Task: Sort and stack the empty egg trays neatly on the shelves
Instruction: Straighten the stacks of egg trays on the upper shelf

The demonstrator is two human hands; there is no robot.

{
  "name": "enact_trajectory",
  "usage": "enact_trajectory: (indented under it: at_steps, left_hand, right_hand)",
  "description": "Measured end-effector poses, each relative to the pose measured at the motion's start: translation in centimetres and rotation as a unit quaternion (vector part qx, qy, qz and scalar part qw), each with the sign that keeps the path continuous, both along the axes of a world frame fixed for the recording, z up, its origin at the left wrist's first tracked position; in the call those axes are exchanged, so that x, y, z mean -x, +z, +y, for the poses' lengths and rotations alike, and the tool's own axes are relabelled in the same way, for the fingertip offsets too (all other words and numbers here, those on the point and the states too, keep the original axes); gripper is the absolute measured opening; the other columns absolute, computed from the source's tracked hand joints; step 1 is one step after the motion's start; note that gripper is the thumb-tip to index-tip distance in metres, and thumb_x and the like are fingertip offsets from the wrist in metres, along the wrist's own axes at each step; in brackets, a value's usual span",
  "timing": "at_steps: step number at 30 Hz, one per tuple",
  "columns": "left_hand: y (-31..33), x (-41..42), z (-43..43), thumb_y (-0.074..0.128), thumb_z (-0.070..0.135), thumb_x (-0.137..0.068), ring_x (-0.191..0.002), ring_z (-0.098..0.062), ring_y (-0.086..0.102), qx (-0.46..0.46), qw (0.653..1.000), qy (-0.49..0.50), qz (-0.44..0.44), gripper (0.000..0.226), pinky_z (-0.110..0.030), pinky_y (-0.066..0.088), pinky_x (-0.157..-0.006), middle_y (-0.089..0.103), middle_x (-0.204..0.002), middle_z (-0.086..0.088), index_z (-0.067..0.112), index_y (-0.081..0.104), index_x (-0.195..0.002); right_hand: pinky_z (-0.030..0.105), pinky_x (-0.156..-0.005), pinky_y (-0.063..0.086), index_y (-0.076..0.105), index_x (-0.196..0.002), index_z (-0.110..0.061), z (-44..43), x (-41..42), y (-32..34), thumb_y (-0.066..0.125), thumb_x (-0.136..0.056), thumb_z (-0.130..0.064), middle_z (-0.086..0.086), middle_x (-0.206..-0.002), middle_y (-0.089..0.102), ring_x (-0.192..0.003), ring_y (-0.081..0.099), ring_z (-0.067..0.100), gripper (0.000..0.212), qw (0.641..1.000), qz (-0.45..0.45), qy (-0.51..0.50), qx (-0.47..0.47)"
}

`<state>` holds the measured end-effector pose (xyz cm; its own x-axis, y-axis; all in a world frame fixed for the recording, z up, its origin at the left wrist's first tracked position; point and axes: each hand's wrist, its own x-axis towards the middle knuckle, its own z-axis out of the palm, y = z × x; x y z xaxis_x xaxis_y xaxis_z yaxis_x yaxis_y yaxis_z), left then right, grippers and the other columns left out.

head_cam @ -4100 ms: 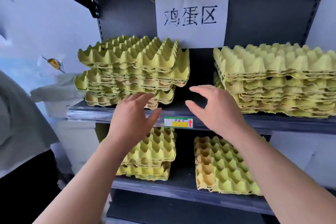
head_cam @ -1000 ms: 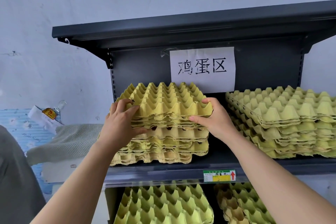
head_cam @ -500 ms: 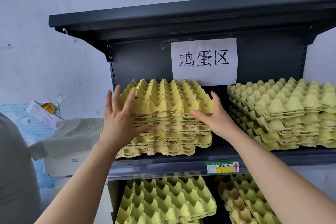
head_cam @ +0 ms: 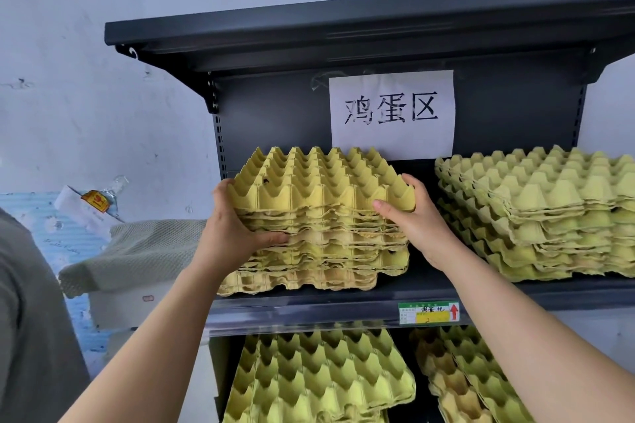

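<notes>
Squaring up, both sides held

The left grip [head_cam: 237, 233] and right grip [head_cam: 421, 227] each clamp a side of the upper egg trays [head_cam: 319, 192] on the shelf [head_cam: 326, 314], left of the other pile [head_cam: 549, 216]. Next, probably: nudge them flush with the skewed lower trays [head_cam: 309, 280]. They lie flat, peaks up, nearly square, with no clear long axis.
</notes>
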<state>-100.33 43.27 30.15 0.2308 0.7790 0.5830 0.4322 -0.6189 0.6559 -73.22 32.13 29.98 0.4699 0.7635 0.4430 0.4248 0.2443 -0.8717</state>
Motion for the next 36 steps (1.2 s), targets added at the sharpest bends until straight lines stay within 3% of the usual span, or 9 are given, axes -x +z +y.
enact_trajectory:
  at_steps: [9,17,24,29,33,36]
  left_hand:
    - [0.3,0.3,-0.2,0.091,0.046,-0.052,-0.092,-0.024,0.055,0.011,0.999,0.035,0.030,0.112,-0.036,0.047,-0.078,0.054,-0.108,0.004,0.031,0.016,-0.134]
    - [1.9,0.6,-0.4,0.095,0.037,-0.049,-0.092,-0.020,0.055,0.003,0.998,0.025,-0.052,0.116,-0.031,0.045,-0.071,0.053,-0.108,0.008,0.037,0.022,-0.139]
    - [2.1,2.7,-0.1,0.095,0.026,-0.050,-0.099,-0.018,0.051,0.003,0.996,0.019,-0.082,0.118,-0.031,0.041,-0.081,0.047,-0.115,0.010,0.035,0.022,-0.142]
    - [1.3,3.4,0.1,0.094,0.024,-0.051,-0.101,-0.017,0.049,0.007,0.997,0.010,-0.081,0.116,-0.031,0.040,-0.083,0.046,-0.114,0.010,0.033,0.022,-0.142]
    - [1.2,3.7,0.6,0.095,0.025,-0.050,-0.105,-0.016,0.050,-0.005,0.994,0.005,-0.107,0.116,-0.031,0.042,-0.086,0.047,-0.117,0.011,0.034,0.023,-0.141]
    - [1.5,4.3,0.7,0.096,0.026,-0.048,-0.105,-0.016,0.053,-0.020,0.993,0.010,-0.118,0.115,-0.036,0.046,-0.087,0.050,-0.117,0.012,0.038,0.025,-0.138]
  right_hand:
    - [0.037,-0.107,0.035,0.034,-0.143,-0.033,0.9,0.8,-0.2,0.075,-0.079,-0.037,-0.008,-0.141,0.042,-0.127,0.040,0.013,0.076,0.997,0.045,-0.035,-0.051]
    - [0.037,-0.106,0.036,0.038,-0.140,-0.034,0.8,1.3,1.5,0.075,-0.078,-0.039,-0.005,-0.139,0.046,-0.126,0.043,0.015,0.073,0.994,0.050,-0.038,-0.087]
    - [0.023,-0.092,0.031,0.035,-0.143,-0.028,1.1,3.7,1.8,0.072,-0.082,-0.035,-0.013,-0.126,0.043,-0.114,0.040,0.005,0.072,0.994,0.031,-0.025,-0.097]
    - [0.020,-0.089,0.037,0.034,-0.143,-0.029,1.2,4.6,0.8,0.072,-0.082,-0.037,-0.015,-0.122,0.052,-0.112,0.051,0.006,0.072,0.995,0.017,-0.029,-0.099]
    - [0.015,-0.083,0.037,0.033,-0.143,-0.030,1.1,5.0,1.7,0.070,-0.084,-0.035,-0.035,-0.104,0.042,-0.101,0.051,-0.002,0.069,0.994,-0.006,-0.043,-0.103]
    - [0.009,-0.083,0.038,0.034,-0.143,-0.028,1.2,5.2,2.0,0.070,-0.084,-0.035,-0.029,-0.109,0.048,-0.097,0.050,-0.010,0.069,0.993,-0.009,-0.045,-0.107]
